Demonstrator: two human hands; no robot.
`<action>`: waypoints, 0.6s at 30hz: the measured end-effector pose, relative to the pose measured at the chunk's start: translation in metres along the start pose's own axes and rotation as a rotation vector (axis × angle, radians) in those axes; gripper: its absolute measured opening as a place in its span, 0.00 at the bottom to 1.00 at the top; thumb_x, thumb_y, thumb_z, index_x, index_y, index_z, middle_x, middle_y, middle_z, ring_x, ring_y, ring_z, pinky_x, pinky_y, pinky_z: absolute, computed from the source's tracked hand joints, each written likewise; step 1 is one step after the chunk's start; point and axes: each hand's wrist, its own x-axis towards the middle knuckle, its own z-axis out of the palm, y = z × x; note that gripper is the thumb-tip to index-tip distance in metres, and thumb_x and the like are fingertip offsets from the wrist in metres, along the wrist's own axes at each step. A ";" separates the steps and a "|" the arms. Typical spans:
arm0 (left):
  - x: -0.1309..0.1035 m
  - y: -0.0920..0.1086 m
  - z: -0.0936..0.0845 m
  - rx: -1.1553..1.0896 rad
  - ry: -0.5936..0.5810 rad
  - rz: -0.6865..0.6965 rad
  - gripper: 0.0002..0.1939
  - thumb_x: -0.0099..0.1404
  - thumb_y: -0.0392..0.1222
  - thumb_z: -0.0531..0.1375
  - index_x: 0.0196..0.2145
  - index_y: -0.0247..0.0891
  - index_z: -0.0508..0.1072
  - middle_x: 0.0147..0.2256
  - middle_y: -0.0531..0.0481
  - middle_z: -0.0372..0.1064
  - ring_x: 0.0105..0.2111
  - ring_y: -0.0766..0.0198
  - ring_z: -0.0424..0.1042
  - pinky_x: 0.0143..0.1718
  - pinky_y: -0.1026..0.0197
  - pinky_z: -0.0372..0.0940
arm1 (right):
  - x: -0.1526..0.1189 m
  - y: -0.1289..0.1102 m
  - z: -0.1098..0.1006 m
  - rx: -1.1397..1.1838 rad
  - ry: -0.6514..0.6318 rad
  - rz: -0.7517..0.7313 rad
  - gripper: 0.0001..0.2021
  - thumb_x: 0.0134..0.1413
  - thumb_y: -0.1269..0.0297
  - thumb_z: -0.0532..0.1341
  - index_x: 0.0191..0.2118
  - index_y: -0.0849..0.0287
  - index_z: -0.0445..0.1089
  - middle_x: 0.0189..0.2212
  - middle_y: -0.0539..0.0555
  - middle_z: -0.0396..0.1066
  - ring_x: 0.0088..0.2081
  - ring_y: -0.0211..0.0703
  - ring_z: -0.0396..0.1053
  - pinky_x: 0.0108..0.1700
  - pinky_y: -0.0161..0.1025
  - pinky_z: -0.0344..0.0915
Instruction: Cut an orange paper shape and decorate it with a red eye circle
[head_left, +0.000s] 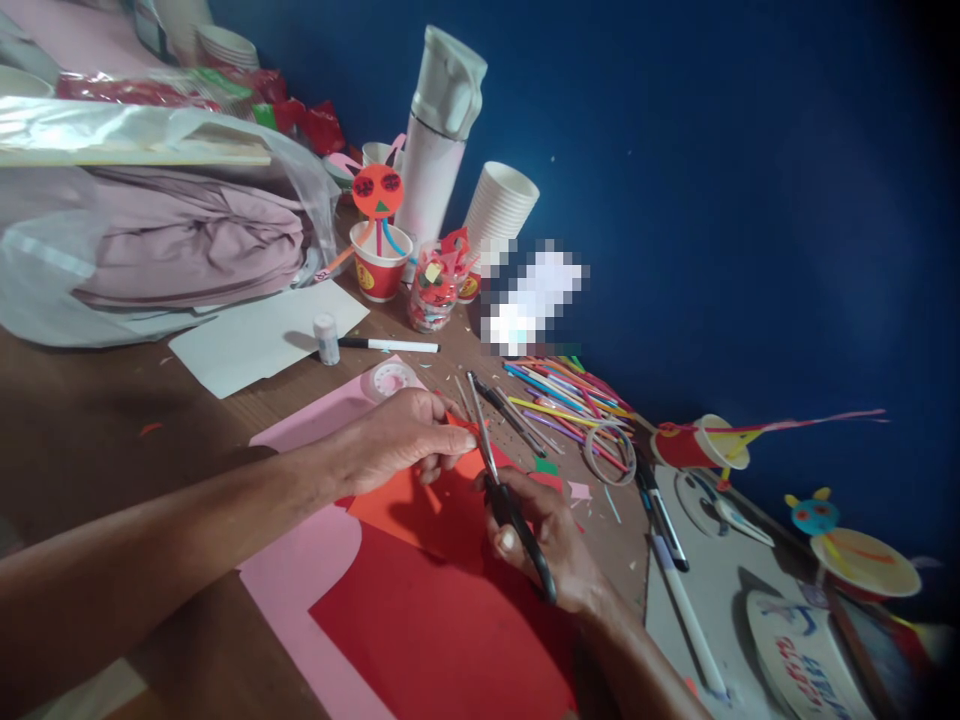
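- While a dark blue wall (712,200) rises behind, a brown table (225,660) carries the whole spread of paper and craft things.
- Next in size comes a pink sheet (281,590), with a deep red sheet (450,640) lying partly over it.
- A smaller orange sheet (390,510) overlaps the red one, just below the hands.
- The left hand (390,440) pinches a small orange-red piece (453,421) between thumb and fingers, above the sheets.
- The right hand (551,520) is wrapped around the black handles of the scissors (525,535), their blades pointing up and away from the wearer, beside the left fingertips. How the fingers sit in the loops I cannot tell.
- Coloured sticks (555,400) lie just beyond the scissors, with a clear ring (610,455) at their near end.
- Small scraps, one of them green (547,466), are scattered near the right hand.
- The step in hand looks like trimming the small piece. Such a cut calls for the left hand to hold the paper taut and turn it to the blades, thumb out of their line, while the right closes them in short snips.
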 end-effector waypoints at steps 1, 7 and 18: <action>0.000 -0.001 0.000 -0.011 -0.009 0.007 0.07 0.51 0.39 0.60 0.27 0.32 0.71 0.16 0.57 0.62 0.14 0.74 0.56 0.18 0.68 0.54 | 0.000 0.000 0.000 -0.003 0.005 0.002 0.23 0.49 0.44 0.61 0.43 0.58 0.67 0.22 0.47 0.57 0.23 0.35 0.53 0.25 0.33 0.53; 0.001 -0.004 0.000 -0.025 -0.009 0.020 0.08 0.50 0.42 0.61 0.24 0.32 0.70 0.19 0.56 0.61 0.17 0.72 0.60 0.19 0.67 0.55 | -0.001 0.001 0.002 0.054 0.012 0.039 0.25 0.47 0.42 0.61 0.43 0.58 0.68 0.22 0.47 0.58 0.22 0.35 0.55 0.24 0.32 0.55; 0.002 -0.003 -0.002 0.043 -0.036 0.017 0.07 0.50 0.40 0.60 0.25 0.33 0.72 0.17 0.57 0.59 0.16 0.72 0.58 0.18 0.66 0.55 | 0.001 -0.004 -0.002 -0.009 -0.029 0.026 0.22 0.48 0.45 0.61 0.43 0.57 0.67 0.22 0.46 0.58 0.23 0.36 0.53 0.27 0.34 0.54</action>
